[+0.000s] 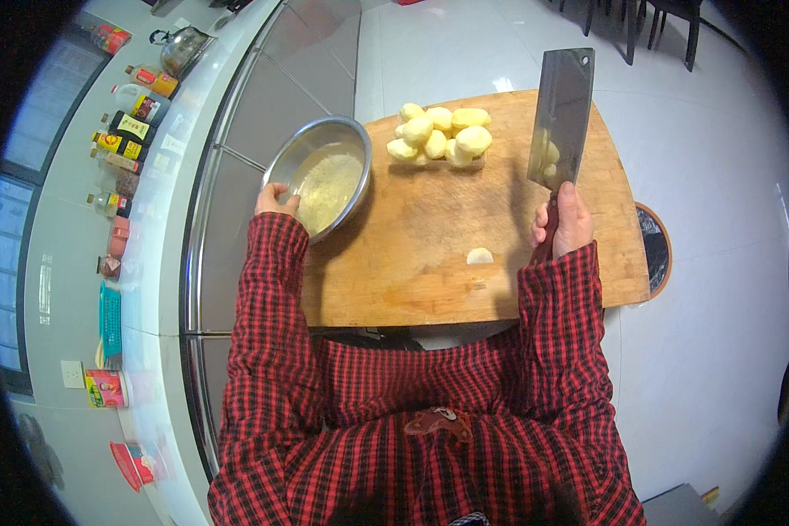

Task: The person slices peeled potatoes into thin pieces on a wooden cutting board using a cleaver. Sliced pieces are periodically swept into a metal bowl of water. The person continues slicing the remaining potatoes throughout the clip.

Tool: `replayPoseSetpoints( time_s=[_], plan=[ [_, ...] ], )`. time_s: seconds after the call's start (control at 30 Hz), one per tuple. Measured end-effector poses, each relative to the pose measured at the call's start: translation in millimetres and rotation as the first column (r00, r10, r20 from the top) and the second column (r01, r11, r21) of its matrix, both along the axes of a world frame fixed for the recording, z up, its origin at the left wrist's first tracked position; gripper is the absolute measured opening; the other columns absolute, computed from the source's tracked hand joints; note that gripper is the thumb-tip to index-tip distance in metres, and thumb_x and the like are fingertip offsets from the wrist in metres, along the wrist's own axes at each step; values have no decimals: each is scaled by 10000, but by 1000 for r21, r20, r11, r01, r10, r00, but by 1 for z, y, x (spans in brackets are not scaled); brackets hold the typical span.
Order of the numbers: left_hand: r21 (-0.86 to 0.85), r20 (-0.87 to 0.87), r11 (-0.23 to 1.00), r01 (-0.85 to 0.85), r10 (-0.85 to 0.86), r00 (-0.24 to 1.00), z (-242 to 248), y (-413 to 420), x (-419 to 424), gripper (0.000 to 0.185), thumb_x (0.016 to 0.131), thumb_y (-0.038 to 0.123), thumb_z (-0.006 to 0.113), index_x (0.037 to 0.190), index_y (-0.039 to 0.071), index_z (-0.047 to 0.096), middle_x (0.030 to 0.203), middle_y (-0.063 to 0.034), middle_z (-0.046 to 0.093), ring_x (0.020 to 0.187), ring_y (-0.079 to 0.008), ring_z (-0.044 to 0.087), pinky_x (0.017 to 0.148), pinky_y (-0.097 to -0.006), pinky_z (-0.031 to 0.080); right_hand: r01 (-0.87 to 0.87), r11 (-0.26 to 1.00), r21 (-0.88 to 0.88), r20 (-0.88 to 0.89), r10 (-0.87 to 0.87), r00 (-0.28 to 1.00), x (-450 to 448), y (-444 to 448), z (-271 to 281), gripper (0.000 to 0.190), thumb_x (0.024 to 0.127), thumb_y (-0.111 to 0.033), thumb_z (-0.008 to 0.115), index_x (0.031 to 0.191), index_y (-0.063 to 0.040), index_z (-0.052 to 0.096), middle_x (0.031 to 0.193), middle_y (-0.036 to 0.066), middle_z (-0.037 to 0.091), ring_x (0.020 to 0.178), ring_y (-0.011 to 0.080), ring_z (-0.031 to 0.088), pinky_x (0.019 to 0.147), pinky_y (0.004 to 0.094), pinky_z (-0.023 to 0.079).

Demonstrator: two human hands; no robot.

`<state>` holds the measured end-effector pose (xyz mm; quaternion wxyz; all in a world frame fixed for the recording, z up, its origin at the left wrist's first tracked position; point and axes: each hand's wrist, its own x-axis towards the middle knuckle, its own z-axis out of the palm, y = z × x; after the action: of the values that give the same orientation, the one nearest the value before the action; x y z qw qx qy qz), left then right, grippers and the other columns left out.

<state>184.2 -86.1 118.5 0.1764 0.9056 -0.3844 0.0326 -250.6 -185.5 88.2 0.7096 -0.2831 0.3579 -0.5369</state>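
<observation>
My right hand point(569, 220) grips the dark handle of a broad cleaver point(561, 112), its blade raised upright over the right side of the wooden cutting board point(434, 217). On the rim of a stainless steel bowl point(361, 187) is my left hand point(278, 199), fingers curled over its near left edge. Pale yellow cut pieces point(329, 181), apparently potato in cloudy liquid, lie in that bowl. Several peeled potatoes point(437, 135) are piled in a clear tray point(401, 162) at the board's back. One thin potato slice point(479, 256) lies alone near the front.
Along the left, a counter point(164, 263) carries sauce bottles point(128, 125), a metal kettle point(185, 49) and a teal plastic basket point(110, 319). Beside the board's right edge, a round bin point(657, 250) with a black liner stands on the tiled floor. Dark chairs point(674, 16) are at the back right.
</observation>
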Motion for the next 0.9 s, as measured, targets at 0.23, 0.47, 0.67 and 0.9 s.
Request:
replayPoseSetpoints(
  time_s=[0.23,0.47,0.67,0.9],
  plan=[
    [-227,50,971,77,-67,997,2,15,-32,206,773,212,656,892,43,645,935,-116,625,874,-211,597,789,-322,463,13,1000,10,-14,-13,1000,-1,-3,-3,364,886,-434,521,788,-89,462,554,43,491,385,128,440,345,248,354],
    [-217,-183,902,374,-414,892,-32,47,-118,103,776,77,629,859,18,642,793,-65,618,735,-144,588,686,-273,473,20,1000,-14,3,-20,1000,-1,-2,-3,362,887,-442,517,801,-94,463,552,42,489,387,124,438,349,249,358],
    [-150,-358,843,516,-533,766,-70,70,-168,185,728,55,641,910,24,633,822,-110,594,745,-221,593,678,-306,479,15,1000,11,-1,-15,1000,1,0,-1,354,889,-435,516,853,-86,473,553,37,489,383,118,441,346,237,359],
    [-149,-75,685,713,-727,682,-97,74,-201,196,693,7,612,886,40,615,820,-126,577,744,-289,562,668,-350,462,22,1000,-10,-14,-22,1000,4,0,-2,312,901,-393,518,815,-93,506,539,14,473,379,93,438,336,219,344]
  ],
)
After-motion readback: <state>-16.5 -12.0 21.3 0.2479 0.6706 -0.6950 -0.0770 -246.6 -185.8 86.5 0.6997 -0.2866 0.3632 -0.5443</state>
